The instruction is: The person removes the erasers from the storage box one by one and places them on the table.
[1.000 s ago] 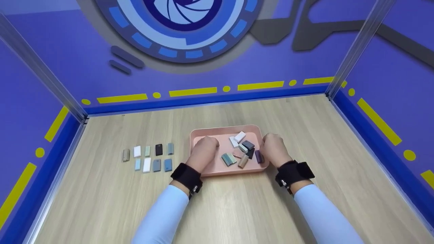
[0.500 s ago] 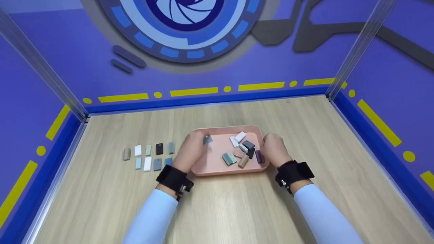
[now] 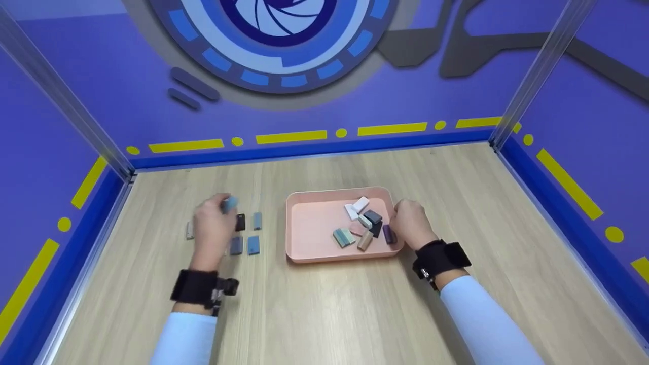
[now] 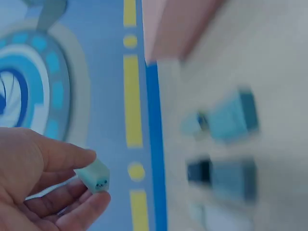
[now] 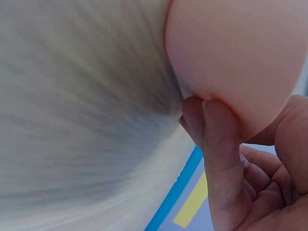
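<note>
My left hand (image 3: 213,223) is raised over the left part of the table, pinching a small pale blue-green block (image 3: 229,204) between thumb and fingers. The left wrist view shows small dark marks on the end of this block (image 4: 94,174). Beneath that hand stand laid-out blocks, among them a blue one (image 3: 253,245), a grey-blue one (image 3: 257,221) and a black one (image 3: 241,222); the hand hides others. My right hand (image 3: 411,223) grips the right side of a pink tray (image 3: 312,228), its fingertips against the outer wall in the right wrist view.
Several mixed blocks lie in the right half of the tray, including a purple one (image 3: 389,234), a tan one (image 3: 365,241) and a white one (image 3: 361,204). Blue-purple panels (image 3: 284,116) enclose the wooden table (image 3: 324,309) at the back and sides.
My left hand has lifted out of the tray with the blue-green block and moved left over the laid-out blocks. The right hand stays at the tray's right side.
</note>
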Action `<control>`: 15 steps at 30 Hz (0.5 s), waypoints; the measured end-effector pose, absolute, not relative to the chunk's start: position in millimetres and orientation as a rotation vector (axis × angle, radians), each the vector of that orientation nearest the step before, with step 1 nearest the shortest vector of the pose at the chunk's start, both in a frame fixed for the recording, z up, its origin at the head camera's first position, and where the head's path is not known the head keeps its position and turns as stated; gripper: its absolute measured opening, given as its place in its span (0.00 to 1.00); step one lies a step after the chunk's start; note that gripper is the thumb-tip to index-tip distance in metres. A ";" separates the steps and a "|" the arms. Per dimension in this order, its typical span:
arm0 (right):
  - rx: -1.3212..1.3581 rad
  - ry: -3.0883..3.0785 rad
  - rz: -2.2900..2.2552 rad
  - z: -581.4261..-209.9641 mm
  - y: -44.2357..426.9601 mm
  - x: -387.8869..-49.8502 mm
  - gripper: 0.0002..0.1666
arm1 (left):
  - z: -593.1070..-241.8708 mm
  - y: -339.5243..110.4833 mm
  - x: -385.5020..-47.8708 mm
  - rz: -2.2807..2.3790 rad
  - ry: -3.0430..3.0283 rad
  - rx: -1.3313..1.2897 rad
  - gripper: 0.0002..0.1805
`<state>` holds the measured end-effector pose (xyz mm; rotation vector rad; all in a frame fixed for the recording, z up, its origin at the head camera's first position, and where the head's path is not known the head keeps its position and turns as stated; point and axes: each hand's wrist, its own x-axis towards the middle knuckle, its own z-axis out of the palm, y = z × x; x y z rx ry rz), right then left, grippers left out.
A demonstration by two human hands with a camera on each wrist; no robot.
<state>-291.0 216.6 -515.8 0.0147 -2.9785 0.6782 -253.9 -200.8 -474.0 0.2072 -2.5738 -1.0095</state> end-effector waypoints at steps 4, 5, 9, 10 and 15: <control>0.018 -2.970 0.675 -515.4 217.0 -290.8 0.15 | -483.7 -233.2 -242.5 -0.996 -2.589 0.412 0.20; 0.020 -2.968 0.673 -515.4 217.2 -290.8 0.15 | -486.1 -240.0 -240.0 -0.990 -2.591 0.444 0.20; 0.028 -2.972 0.687 -515.8 217.6 -290.9 0.14 | -495.3 -261.8 -229.6 -0.929 -2.661 0.571 0.21; 0.029 -2.975 0.688 -516.0 217.5 -290.9 0.14 | -497.7 -265.9 -227.3 -0.914 -2.672 0.587 0.21; 0.008 -2.983 0.705 -516.8 217.5 -290.9 0.14 | -507.7 -277.2 -219.7 -0.903 -2.716 0.614 0.17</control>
